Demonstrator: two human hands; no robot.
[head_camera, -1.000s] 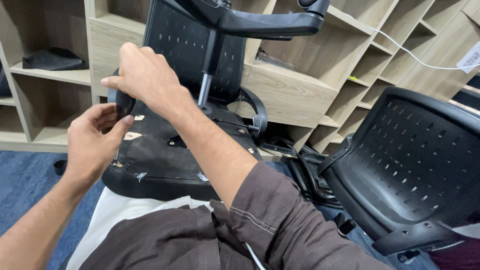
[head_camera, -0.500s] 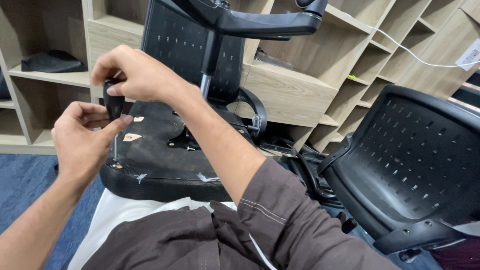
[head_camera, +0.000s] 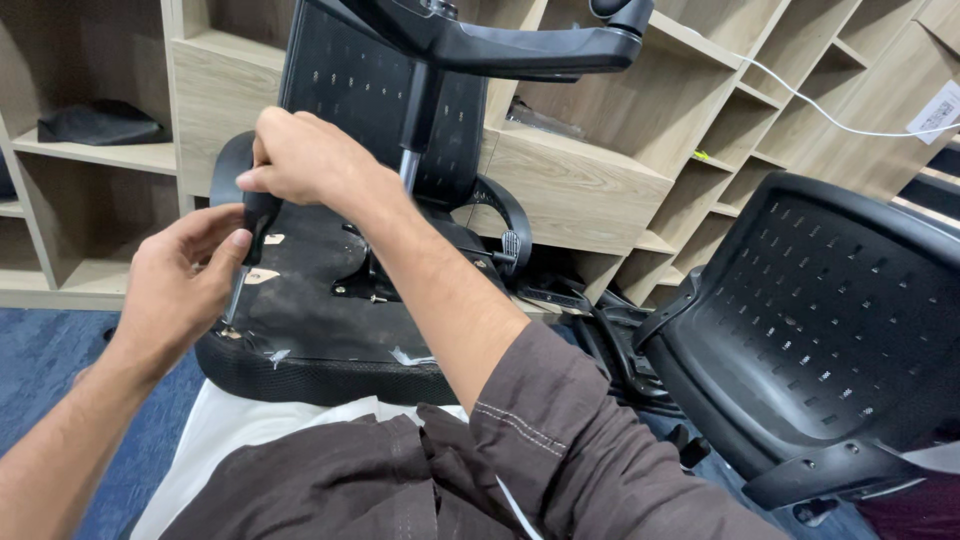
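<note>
Against the frame half a second back, I note both hands sit slightly lower and closer over the seat edge, the screwdriver (head_camera: 250, 250) more nearly upright, the upturned chair seat (head_camera: 320, 320) itself unmoved. Left to right: my left hand (head_camera: 180, 285) is curled beside the shaft with thumb and fingertips pinching it low down; my right hand (head_camera: 300, 160) is closed in a fist over the black handle. The tool stands at the seat's left front edge, long axis near vertical, tip pointing down into the underside, handle leaning slightly right; second black chair (head_camera: 800, 320) lies well apart at right.
</note>
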